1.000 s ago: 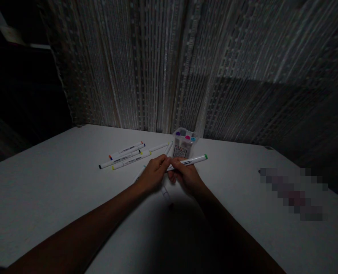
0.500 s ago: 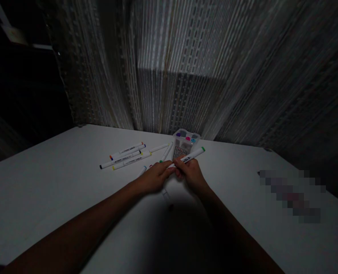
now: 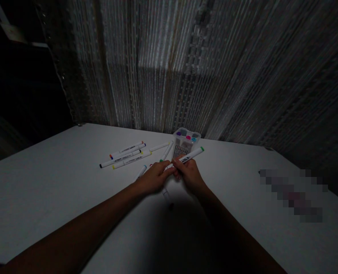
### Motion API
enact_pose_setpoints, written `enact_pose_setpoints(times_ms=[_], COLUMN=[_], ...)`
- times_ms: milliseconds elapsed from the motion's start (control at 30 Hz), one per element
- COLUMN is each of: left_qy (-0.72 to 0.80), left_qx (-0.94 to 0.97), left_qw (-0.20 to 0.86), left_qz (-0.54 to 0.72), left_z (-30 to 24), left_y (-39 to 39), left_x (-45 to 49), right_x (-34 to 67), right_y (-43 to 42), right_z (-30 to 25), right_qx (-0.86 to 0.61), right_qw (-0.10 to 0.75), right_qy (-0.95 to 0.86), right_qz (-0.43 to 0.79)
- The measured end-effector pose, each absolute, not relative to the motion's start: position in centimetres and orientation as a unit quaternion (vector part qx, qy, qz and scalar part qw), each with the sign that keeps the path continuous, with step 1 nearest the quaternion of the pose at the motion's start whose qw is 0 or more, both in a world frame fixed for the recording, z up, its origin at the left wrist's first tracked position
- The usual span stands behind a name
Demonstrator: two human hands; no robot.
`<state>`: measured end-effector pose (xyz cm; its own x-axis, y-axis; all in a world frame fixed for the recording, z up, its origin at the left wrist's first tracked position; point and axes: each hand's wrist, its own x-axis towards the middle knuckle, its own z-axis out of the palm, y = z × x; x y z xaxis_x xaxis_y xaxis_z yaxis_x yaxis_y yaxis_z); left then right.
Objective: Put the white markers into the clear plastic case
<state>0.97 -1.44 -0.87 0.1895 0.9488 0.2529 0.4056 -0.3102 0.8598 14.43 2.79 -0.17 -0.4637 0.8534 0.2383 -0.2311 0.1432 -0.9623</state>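
Note:
A white marker (image 3: 192, 154) with a green end is held between my two hands, slanting up to the right. My right hand (image 3: 191, 174) is closed around its middle. At its lower left end, the fingers of my left hand (image 3: 154, 178) are closed on it, and that end is partly hidden. Just behind the hands stands a clear plastic marker case (image 3: 196, 144) with purple, pink and light blue marker ends showing at its top. Under my left hand lies a black-ended marker (image 3: 167, 197), partly covered. A blue-ended marker (image 3: 141, 172) pokes out beside the left wrist.
Several white markers lie left of the case, among them a black-ended one (image 3: 119, 159) and a yellow-ended one (image 3: 131, 160). A green-ended marker (image 3: 167, 150) leans toward the case. On the right of the white table (image 3: 231, 167) is a pixelated object (image 3: 292, 196). A striped curtain (image 3: 163, 95) hangs behind.
The hands and the green-ended marker have barely moved. My left hand has shifted slightly, and more of the blue-ended marker shows beside it.

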Motion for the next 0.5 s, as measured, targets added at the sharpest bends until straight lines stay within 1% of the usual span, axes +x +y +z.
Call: enact_pose_setpoints(times_ms=[133,267,500], left_qy=[0.505,0.484,0.490], left_qx=[0.723,0.725,0.740], left_qw=[0.282,0.294,0.291], left_qz=[0.378,0.392,0.355], left_z=[-0.96,-0.98,-0.50], left_y=[-1.49,-1.32,-1.36], left_x=[1.02,0.80,0.69], right_x=[14.14,13.98,14.12], right_y=[2.77,2.83,3.14], right_z=[-0.39,-0.55,-0.68], right_qx=[-0.247,-0.254,-0.260], right_qw=[0.442,0.453,0.442], right_qy=[-0.613,-0.616,-0.626], right_qz=[0.606,0.593,0.587])
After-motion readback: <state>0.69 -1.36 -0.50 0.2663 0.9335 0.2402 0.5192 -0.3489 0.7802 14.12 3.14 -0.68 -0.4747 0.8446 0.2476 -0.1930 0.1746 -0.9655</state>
